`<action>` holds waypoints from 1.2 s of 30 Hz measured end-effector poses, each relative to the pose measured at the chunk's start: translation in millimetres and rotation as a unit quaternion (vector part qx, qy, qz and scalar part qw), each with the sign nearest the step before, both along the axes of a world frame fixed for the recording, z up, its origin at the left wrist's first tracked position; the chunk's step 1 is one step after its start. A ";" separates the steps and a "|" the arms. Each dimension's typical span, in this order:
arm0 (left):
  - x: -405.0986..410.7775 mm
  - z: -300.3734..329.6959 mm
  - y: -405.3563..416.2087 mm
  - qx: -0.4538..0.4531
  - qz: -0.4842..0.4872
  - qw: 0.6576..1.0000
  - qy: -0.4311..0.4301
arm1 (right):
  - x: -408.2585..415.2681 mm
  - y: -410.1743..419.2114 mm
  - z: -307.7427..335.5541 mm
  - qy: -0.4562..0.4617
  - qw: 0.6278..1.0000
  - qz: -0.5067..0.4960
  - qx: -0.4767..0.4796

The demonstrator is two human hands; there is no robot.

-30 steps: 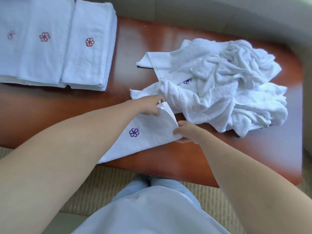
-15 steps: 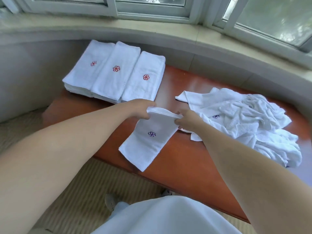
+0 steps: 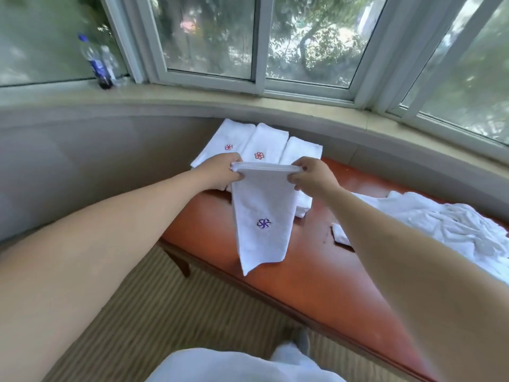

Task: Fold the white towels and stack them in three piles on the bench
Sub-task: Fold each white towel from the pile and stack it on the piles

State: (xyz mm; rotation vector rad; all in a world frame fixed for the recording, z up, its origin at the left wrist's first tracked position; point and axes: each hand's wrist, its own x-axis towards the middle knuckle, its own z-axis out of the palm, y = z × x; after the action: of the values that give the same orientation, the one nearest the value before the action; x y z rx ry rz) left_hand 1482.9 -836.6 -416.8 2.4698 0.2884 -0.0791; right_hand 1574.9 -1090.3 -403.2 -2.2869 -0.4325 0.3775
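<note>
A folded white towel with a purple flower mark hangs in the air over the bench. My left hand pinches its top left corner and my right hand pinches its top right corner. Behind the hanging towel lie three piles of folded white towels side by side at the bench's far left end; two show red flower marks, and the third is partly hidden. A heap of unfolded white towels lies on the right part of the bench.
A curved stone window sill and wall run behind the bench. Plastic bottles stand on the sill at the left. Striped carpet covers the floor in front of the bench.
Both hands have lifted the folded towel off the bench and carried it up and left toward the piles. My view has tilted upward to take in the windows.
</note>
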 end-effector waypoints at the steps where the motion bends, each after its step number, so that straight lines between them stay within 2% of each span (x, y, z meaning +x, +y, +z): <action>1: -5.1 7.9 10.4 0.003 0.009 1.000 -0.006 | -2.7 11.7 6.4 -0.006 1.000 0.006 0.002; 8: -21.6 54.7 73.2 0.027 0.067 0.995 -0.063 | -5.9 83.9 37.3 -0.047 0.997 0.039 0.044; 14: 1.6 70.7 120.3 0.022 0.105 0.990 -0.092 | 14.6 140.5 51.1 -0.078 0.993 0.041 0.077; 23: 72.5 69.4 192.1 0.015 0.139 0.984 -0.109 | 86.4 211.7 49.0 -0.041 0.989 0.063 0.126; 32: 145.9 52.0 236.2 0.035 0.156 0.982 -0.102 | 155.8 260.8 23.1 0.014 0.989 0.066 0.133; 36: 187.8 37.6 250.0 0.016 0.159 0.982 -0.098 | 192.4 278.6 6.3 0.008 0.992 0.040 0.117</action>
State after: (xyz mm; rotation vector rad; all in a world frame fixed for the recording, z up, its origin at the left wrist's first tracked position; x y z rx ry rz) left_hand 1670.8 -586.6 -379.2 2.4084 0.5961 0.3034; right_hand 1767.3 -811.7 -396.9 -2.0426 -0.5338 0.3648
